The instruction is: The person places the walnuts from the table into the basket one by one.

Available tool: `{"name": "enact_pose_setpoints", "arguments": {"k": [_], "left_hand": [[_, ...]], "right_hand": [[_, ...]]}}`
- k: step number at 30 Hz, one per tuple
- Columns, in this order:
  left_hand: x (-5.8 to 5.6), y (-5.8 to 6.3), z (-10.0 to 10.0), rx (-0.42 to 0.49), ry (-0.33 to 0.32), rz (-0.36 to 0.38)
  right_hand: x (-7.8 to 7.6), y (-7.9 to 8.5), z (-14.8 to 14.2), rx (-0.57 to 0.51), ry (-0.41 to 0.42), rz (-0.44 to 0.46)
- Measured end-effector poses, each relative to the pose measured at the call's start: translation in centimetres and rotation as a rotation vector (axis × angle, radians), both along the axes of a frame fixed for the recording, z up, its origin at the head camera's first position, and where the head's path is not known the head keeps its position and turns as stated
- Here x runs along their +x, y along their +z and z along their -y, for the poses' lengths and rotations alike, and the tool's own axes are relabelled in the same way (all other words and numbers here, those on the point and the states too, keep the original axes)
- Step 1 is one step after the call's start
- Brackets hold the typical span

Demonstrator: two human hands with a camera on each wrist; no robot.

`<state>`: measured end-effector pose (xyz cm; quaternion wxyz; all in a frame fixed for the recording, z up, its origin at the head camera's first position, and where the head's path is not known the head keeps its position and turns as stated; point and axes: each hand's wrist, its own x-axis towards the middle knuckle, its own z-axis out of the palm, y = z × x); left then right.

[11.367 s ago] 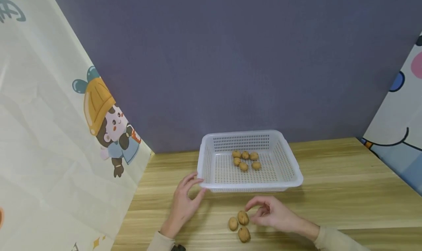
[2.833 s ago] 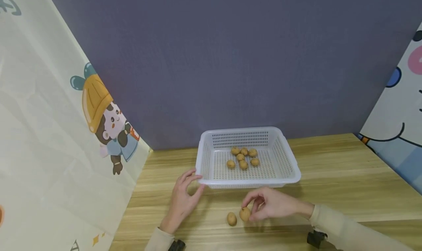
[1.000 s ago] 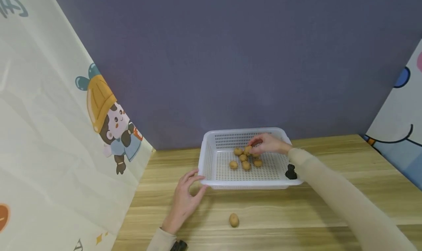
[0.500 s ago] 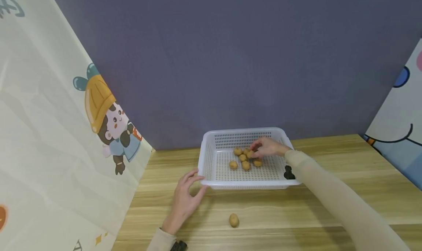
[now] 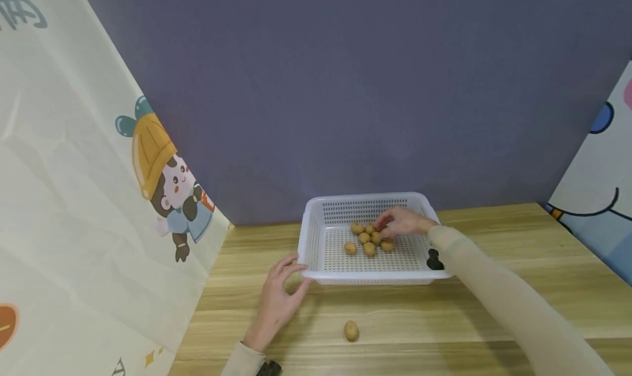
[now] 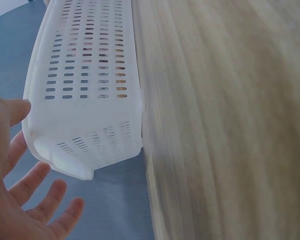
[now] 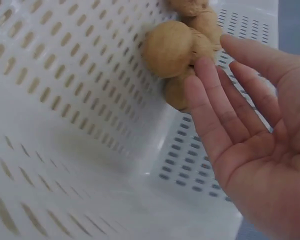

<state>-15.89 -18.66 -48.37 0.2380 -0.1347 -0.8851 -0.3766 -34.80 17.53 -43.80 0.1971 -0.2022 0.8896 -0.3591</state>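
Note:
A white plastic basket [image 5: 375, 277] with slotted walls stands on the wooden table and holds several walnuts [image 5: 370, 249] in a loose cluster. Over its right half, my right hand [image 5: 402, 222] reaches in beside the cluster. In the right wrist view its fingers are extended, the thumb stands apart, and the palm is bare next to a walnut [image 7: 167, 49]. My left hand [image 5: 278, 299] holds the basket's front left corner. In the left wrist view, the thumb and fingers lie on either side of the rim [image 6: 32, 125]. One walnut [image 5: 351, 330] lies on the table in front.
A dark grey panel [image 5: 345, 90] rises just behind the basket. White sheets with cartoon prints border the table [image 5: 444, 321] on the left [image 5: 59, 200] and right. Dark devices are strapped at both wrists.
Since the earlier frames, two walnuts have gone from the table into the basket. My right hand has lowered and let go of the latest one. My left hand has stayed at the corner.

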Motion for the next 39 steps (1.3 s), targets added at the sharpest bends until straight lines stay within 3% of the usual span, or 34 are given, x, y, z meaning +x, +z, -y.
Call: {"name": "enact_pose_setpoints", "arguments": {"k": [4,10,15,20,26,30,33,39], "left_hand": [[-0.1,-0.1,0.0,-0.003,-0.003,-0.002],[-0.2,-0.1,0.1,0.007,-0.011,-0.016],[-0.3,0.0,0.1,0.008,-0.011,-0.019],[-0.5,-0.1,0.1,0.016,-0.013,-0.013],[-0.4,-0.2,0.0,0.021,-0.015,0.005],[-0.2,-0.6,-0.1,0.018,-0.018,0.028],[0.0,-0.7,-0.1,0.021,-0.011,0.028],[-0.3,-0.3,0.2,0.019,0.0,-0.003]], "right_hand": [[0.5,1.7,-0.2,-0.043,0.021,-0.016],[2.2,5.8,0.2,-0.082,0.084,-0.106],[4.7,8.4,0.9,-0.126,0.126,-0.155],[7.8,9.0,1.8,-0.194,0.159,-0.164],[11.8,7.3,2.7,-0.317,0.173,-0.115],[15.3,4.5,3.4,-0.359,0.163,-0.19],[17.6,2.2,4.2,-0.392,0.152,-0.195],[19.6,-2.2,5.6,-0.5,0.167,-0.095]]}}
